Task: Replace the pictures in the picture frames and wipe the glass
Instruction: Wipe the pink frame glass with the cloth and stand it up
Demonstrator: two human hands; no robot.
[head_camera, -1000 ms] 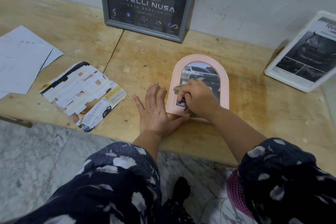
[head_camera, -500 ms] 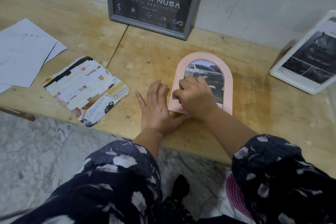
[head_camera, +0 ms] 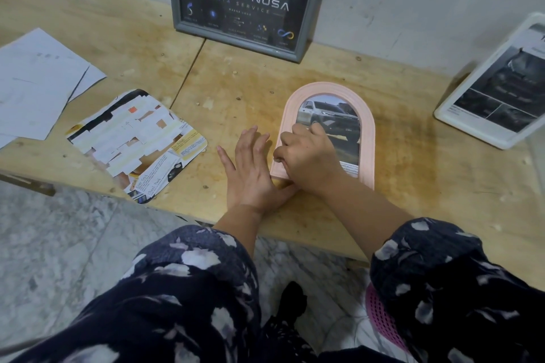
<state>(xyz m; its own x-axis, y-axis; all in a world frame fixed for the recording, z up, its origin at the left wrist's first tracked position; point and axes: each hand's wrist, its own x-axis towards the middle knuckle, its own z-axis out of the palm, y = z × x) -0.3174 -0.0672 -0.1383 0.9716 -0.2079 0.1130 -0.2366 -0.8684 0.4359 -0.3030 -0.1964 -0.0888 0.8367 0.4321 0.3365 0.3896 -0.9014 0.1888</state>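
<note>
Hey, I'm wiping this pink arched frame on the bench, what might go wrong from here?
1. The pink arched frame lies near the wooden bench front edge; only your flat left hand braces it, so a hard stroke might slide it off.
2. Your right hand bears down on the glass; heavy pressure could crack it.
3. The bench looks stained, so grime may transfer.

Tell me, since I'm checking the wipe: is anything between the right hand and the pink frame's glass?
Nothing visible does. The right hand already lies on the glass of the pink frame, fingers curled; whether it holds a cloth cannot be told. The left hand rests flat on the table against the frame's left edge, off the glass.
</note>
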